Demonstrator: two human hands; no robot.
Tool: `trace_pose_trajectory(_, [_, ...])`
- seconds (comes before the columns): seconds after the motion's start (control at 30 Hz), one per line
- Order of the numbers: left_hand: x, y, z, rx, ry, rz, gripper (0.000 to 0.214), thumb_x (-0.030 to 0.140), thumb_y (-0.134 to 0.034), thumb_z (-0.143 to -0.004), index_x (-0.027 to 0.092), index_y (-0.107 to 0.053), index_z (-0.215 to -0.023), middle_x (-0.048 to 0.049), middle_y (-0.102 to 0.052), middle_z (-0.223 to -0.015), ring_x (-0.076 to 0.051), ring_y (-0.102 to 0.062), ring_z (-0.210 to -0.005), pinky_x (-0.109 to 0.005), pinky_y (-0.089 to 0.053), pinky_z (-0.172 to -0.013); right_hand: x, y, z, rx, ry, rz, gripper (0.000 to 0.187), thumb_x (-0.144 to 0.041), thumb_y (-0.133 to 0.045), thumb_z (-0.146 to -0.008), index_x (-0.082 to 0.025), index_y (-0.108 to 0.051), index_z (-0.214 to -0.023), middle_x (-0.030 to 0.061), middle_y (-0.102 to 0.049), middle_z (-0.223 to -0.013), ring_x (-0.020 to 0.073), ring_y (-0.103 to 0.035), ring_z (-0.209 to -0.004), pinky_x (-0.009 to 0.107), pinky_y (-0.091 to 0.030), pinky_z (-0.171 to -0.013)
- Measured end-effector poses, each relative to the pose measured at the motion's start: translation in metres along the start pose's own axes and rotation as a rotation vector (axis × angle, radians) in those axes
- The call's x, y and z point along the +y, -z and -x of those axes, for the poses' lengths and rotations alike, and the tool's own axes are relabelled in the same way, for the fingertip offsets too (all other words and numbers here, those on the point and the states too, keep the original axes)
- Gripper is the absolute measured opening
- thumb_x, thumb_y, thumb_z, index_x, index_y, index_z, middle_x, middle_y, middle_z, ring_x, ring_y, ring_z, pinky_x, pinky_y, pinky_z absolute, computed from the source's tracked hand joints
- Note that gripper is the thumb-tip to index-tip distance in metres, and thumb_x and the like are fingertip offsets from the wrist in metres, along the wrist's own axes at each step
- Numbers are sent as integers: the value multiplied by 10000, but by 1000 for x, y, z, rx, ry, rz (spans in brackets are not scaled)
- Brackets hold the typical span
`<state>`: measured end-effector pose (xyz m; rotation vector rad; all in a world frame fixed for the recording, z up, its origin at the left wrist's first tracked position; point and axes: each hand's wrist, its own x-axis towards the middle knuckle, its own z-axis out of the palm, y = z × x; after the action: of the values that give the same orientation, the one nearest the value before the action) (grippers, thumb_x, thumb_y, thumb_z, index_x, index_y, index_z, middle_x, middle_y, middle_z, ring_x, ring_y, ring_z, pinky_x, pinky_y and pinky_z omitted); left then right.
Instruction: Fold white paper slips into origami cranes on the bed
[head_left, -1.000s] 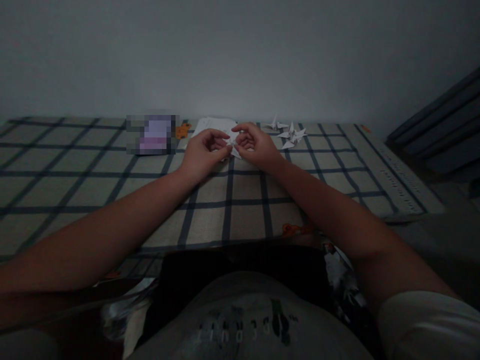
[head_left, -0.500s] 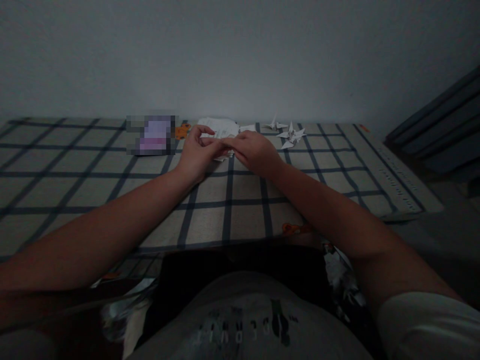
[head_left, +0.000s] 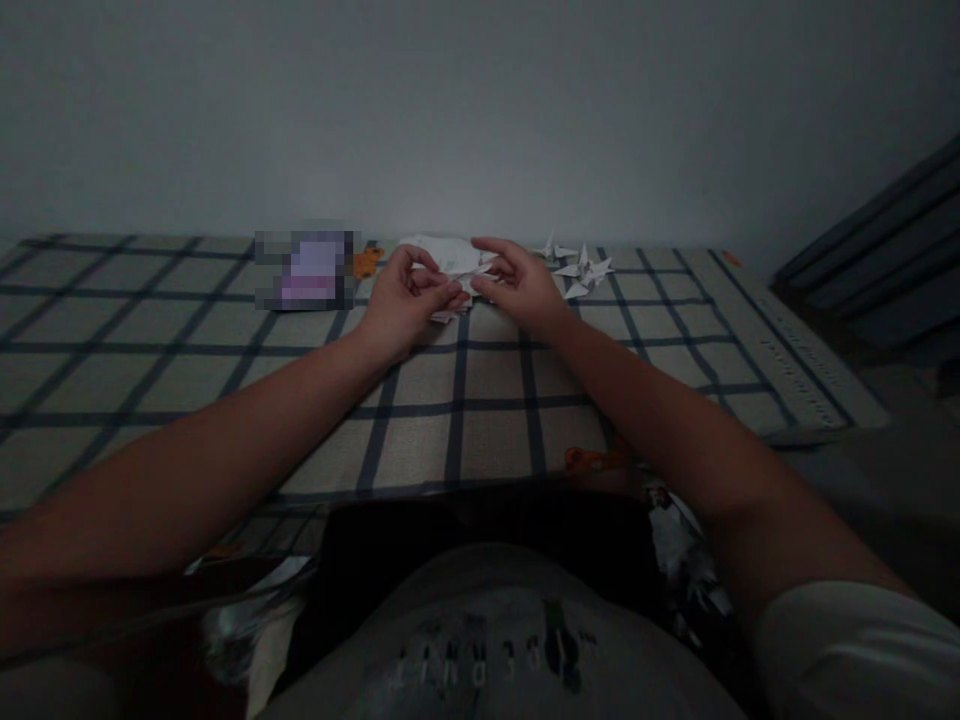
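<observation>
Over the checked tablecloth, my left hand [head_left: 405, 297] pinches a small piece of folded white paper [head_left: 474, 284] between thumb and curled fingers. From the other side my right hand [head_left: 527, 288] holds the same paper by its right end, its thumb below and index finger raised. The exact shape of the folds is partly covered by the fingers. Behind the hands lie white paper sheets [head_left: 448, 250], and more paper edges show just below the fingers. To the right of my right hand sit folded paper cranes [head_left: 589, 271], with another paper crane [head_left: 551, 248] nearer the wall.
A phone-like thing with a purple screen [head_left: 311, 272], partly blurred out, lies to the left. The blue-striped cloth [head_left: 487, 375] covers the table, which meets a grey wall [head_left: 480, 120]. The table's front edge is close to my body.
My right hand has opened up from its tight pinch and shifted slightly right, lifting its index finger. More of the white paper now shows between the hands. My left fingers have curled in.
</observation>
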<state>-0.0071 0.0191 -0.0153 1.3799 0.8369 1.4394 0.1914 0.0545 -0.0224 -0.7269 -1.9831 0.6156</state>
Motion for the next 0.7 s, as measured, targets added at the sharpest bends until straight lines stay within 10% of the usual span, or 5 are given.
trace_pose_trajectory(0.3, [6,-8,8,11,-67,-24,419,205,-840,-745,252,-461,-917,77,-596,-727,-103,-673,-615,-221,-577,-630,-1,-1,-2,-16,-9,-182,565,-455,-668,-923,-222,-486,-1405,-4,-631,-869,138,-648,-749,284,-580,-717])
trace_pose_trajectory(0.7, [19,-7,4,17,269,194,234,168,-702,-839,242,-502,-933,52,-606,-662,-82,-538,-502,-183,-433,-483,-12,-2,-3,3,-63,-369,437,-521,-738,-828,-181,-695,-1100,52,-699,-1024,168,-674,-954,359,-591,-888])
